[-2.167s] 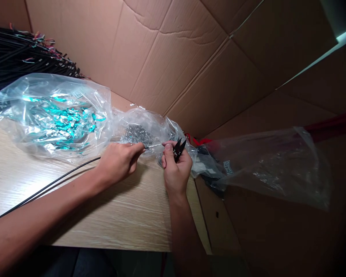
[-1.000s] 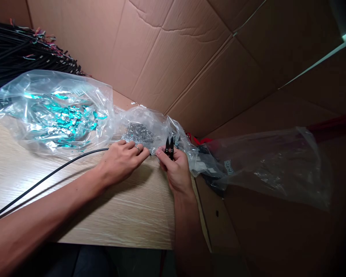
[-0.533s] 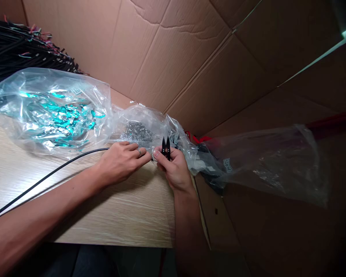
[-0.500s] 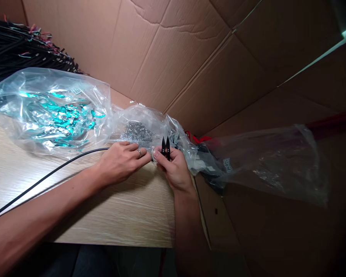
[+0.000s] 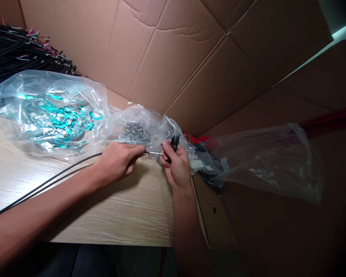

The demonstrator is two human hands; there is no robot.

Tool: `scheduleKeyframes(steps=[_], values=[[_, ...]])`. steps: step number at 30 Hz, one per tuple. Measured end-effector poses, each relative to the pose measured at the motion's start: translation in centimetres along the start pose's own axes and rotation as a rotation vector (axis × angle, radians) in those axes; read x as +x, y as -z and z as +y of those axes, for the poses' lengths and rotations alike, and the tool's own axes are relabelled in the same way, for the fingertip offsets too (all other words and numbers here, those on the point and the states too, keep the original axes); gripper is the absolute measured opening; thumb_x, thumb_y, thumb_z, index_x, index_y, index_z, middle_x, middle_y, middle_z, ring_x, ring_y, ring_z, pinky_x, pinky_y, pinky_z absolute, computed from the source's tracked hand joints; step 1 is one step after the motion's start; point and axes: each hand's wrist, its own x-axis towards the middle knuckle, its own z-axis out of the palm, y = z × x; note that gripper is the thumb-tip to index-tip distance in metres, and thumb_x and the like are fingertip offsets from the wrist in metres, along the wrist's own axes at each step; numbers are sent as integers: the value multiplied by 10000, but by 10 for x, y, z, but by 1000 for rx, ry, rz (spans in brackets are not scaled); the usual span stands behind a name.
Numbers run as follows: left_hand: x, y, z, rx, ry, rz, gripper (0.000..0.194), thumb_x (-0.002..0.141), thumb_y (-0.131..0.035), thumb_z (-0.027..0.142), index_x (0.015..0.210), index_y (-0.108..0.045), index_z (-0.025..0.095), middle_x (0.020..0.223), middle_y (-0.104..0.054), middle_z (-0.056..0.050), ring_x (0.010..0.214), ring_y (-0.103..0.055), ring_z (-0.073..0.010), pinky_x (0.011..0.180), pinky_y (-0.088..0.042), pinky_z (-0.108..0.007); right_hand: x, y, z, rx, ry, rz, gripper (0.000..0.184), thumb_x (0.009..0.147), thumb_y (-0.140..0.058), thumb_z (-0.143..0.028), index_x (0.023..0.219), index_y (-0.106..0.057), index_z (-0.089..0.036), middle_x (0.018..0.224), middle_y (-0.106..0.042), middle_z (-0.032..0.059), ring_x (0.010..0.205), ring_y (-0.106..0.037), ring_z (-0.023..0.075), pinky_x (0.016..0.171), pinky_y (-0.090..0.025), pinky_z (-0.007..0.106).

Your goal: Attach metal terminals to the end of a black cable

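Observation:
A black cable [image 5: 60,171] curves in from the lower left to my left hand [image 5: 118,159], which is closed around it near its end. Past those fingers, a thin pale strand [image 5: 155,153] runs from the cable's end to my right hand [image 5: 176,165]. The right hand is closed, with black thread snips [image 5: 174,143] held in it, blades pointing up and slightly apart. Thumb and fingers there also pinch at the strand; the exact grip is hidden. Behind both hands lies a clear plastic bag [image 5: 158,123] with fine silvery scraps [image 5: 135,132] in it.
At the left, a clear bag [image 5: 25,82] holds shiny teal and silver foil scraps [image 5: 65,117]. Behind it lies a pile of black cables [image 5: 14,54] with coloured wire ends. Cardboard walls [image 5: 187,69] enclose the wooden table [image 5: 118,215]. Another clear bag [image 5: 276,154] hangs at the right.
My left hand has drawn slightly left from the right one, and the pale strand now shows between them. The snips have tilted to the right in my right hand.

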Motion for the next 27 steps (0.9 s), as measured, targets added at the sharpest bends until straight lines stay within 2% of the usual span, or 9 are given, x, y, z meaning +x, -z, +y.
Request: scheduleKeyframes(steps=[4, 7, 10, 13, 19, 24, 27], values=[[8, 10, 4, -372, 201, -103, 306, 1018, -451, 225, 712, -462, 202, 612, -399, 53, 575, -367, -110, 577, -281, -268, -2, 0, -2, 0, 31, -38, 299, 766, -877, -453, 874, -714, -226, 700, -460, -31, 577, -278, 104, 489, -158, 268], [12, 17, 5, -612, 248, -188, 356, 1056, -439, 289, 711, -449, 199, 643, -370, 55, 596, -355, -105, 573, -282, -258, -4, 0, -3, 7, 38, -120, 270, 804, -852, -455, 923, -745, -238, 647, -375, -50, 573, -257, 113, 499, -159, 273], [13, 19, 4, -774, 263, -286, 364, 1071, -440, 338, 743, -498, 192, 629, -357, 66, 573, -325, -102, 551, -266, -255, -6, 0, -2, 25, 38, -197, 257, 823, -849, -435, 983, -765, -252, 662, -367, -50, 576, -251, 111, 500, -166, 269], [12, 18, 3, -793, 268, -340, 363, 1070, -454, 360, 760, -525, 187, 619, -346, 71, 571, -319, -103, 544, -254, -255, -6, 1, 3, 0, 26, -270, 272, 828, -857, -428, 1017, -769, -254, 689, -399, -48, 566, -256, 99, 497, -179, 266], [11, 18, 4, -677, 256, -316, 324, 1053, -469, 313, 765, -536, 181, 634, -387, 62, 596, -361, -105, 568, -270, -258, -2, 5, 10, -114, 83, -371, 235, 865, -851, -419, 989, -755, -245, 691, -405, -50, 555, -270, 96, 502, -199, 262], [11, 18, 5, -590, 229, -298, 317, 1042, -475, 293, 752, -535, 178, 628, -397, 56, 589, -364, -107, 581, -271, -267, -2, 6, 7, -256, 153, -401, 234, 907, -814, -435, 947, -723, -224, 846, -546, -6, 617, -384, 101, 535, -287, 257], [11, 17, 6, -577, 230, -301, 313, 1033, -482, 278, 746, -544, 173, 617, -393, 57, 581, -366, -102, 578, -266, -266, -1, 9, 7, -286, 157, -442, 231, 937, -783, -431, 941, -689, -219, 888, -555, -2, 640, -412, 101, 556, -318, 253]])
